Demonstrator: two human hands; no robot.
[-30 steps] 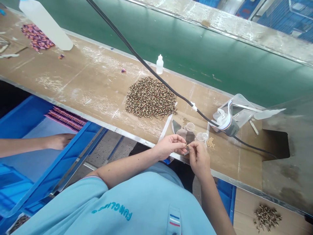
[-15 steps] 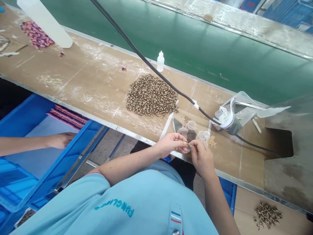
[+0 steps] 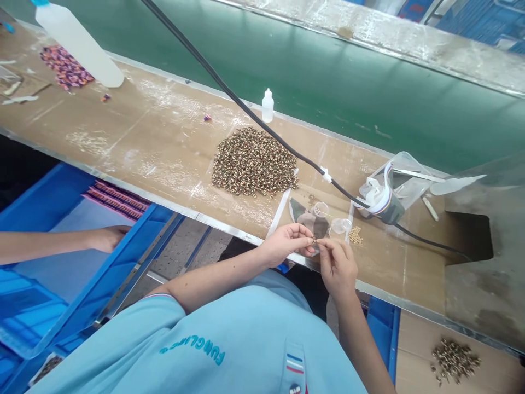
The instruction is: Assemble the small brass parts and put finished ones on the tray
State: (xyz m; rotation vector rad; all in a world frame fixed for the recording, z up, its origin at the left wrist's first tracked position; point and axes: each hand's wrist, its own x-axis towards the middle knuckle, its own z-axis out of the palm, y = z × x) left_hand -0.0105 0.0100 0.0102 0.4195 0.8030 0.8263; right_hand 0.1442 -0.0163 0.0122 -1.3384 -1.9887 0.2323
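Over the table's near edge, my left hand [image 3: 288, 242] pinches a tiny dark-and-gold piece between thumb and fingers. The fingertips of my right hand [image 3: 337, 262] are closed at the same spot, meeting the left ones on that piece; its exact shape is too small to make out. Just beyond my hands stand a small clear round cup [image 3: 320, 209] and a second shallow clear cup [image 3: 341, 225]. A little group of pale yellow bits [image 3: 355, 235] lies to their right. Farther back is a large heap of small brown-and-gold pieces [image 3: 254, 162].
A small white dropper bottle [image 3: 267, 106] stands behind the heap, and a black cable [image 3: 229, 90] crosses above the table. At right sits a clear bag-like container [image 3: 410, 169]. On the left are a large white bottle [image 3: 80, 46], a blue bin [image 3: 135, 241] and another person's hand [image 3: 110, 238].
The view has shifted slightly. My hands stay together at the tiny piece, with the right fingers a little changed in pose. The other person's hand has moved slightly in the bin.
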